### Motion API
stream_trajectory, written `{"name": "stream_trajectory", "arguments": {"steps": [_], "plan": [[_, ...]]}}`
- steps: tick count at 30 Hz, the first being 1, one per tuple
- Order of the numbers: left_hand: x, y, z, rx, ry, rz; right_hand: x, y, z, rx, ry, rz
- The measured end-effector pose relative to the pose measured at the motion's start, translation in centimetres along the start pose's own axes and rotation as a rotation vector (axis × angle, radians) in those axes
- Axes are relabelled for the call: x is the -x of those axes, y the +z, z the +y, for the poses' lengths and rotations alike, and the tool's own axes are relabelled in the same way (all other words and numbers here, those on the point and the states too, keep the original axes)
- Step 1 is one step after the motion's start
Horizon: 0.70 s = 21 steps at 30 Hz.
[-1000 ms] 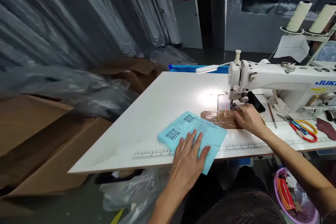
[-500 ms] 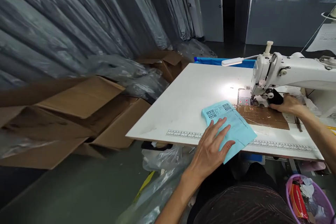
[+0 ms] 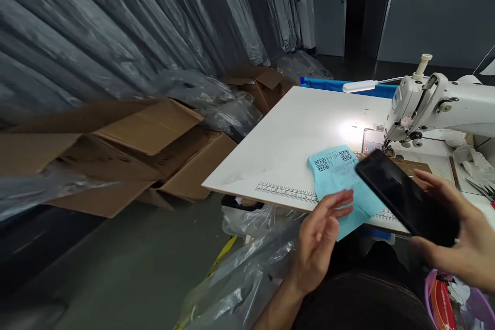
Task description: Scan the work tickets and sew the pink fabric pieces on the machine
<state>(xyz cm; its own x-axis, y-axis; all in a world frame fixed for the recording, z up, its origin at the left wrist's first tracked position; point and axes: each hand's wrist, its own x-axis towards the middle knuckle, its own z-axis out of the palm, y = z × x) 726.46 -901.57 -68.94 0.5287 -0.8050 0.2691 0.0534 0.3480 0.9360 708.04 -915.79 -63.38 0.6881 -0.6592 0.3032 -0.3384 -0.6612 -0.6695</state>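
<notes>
My right hand (image 3: 460, 240) holds a black phone (image 3: 406, 198) in front of me, screen dark, above the table's front edge. My left hand (image 3: 323, 240) is lifted just off the table with its fingers spread and its palm turned inward; it holds nothing. Its fingertips are close to a light blue sheet with QR codes (image 3: 342, 178) that lies on the white table (image 3: 294, 134) and overhangs the front edge. Behind the phone, a brown piece under clear film (image 3: 412, 165) lies below the needle of the white sewing machine (image 3: 436, 105).
Open cardboard boxes (image 3: 127, 149) and plastic-wrapped bundles (image 3: 216, 108) stand on the floor to the left. Clear plastic bags (image 3: 240, 273) hang below the table edge. A purple basket of scraps (image 3: 456, 299) is at the bottom right. Grey plastic sheeting (image 3: 116, 26) covers the wall.
My right hand has taken the black phone from beside the needle and brought it toward me. My left hand has lifted off the blue sheet. The view has turned further left.
</notes>
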Motion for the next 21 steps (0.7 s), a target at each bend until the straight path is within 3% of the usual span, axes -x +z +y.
{"name": "stream_trajectory", "arguments": {"steps": [3, 5, 9, 13, 21], "plan": [[-2.2, 1.2, 0.2, 0.401, -0.14, 0.048, -2.2, 5.9, -3.7, -0.142, -0.17, 0.173], [-3.4, 1.4, 0.6, 0.558, -0.251, 0.107, -3.2, 9.6, -4.7, -0.14, -0.229, 0.319], [-4.9, 0.4, 0.9, 0.694, -0.382, 0.219, -3.5, 14.0, -4.3, -0.11, -0.259, 0.323], [-6.4, -1.2, 0.2, 0.755, -0.467, 0.269, -3.7, 14.1, -2.9, -0.116, -0.335, 0.215], [-8.4, -3.1, -1.1, 0.72, -0.534, 0.26, -6.6, 11.7, -0.1, 0.093, -0.471, 0.254]]}}
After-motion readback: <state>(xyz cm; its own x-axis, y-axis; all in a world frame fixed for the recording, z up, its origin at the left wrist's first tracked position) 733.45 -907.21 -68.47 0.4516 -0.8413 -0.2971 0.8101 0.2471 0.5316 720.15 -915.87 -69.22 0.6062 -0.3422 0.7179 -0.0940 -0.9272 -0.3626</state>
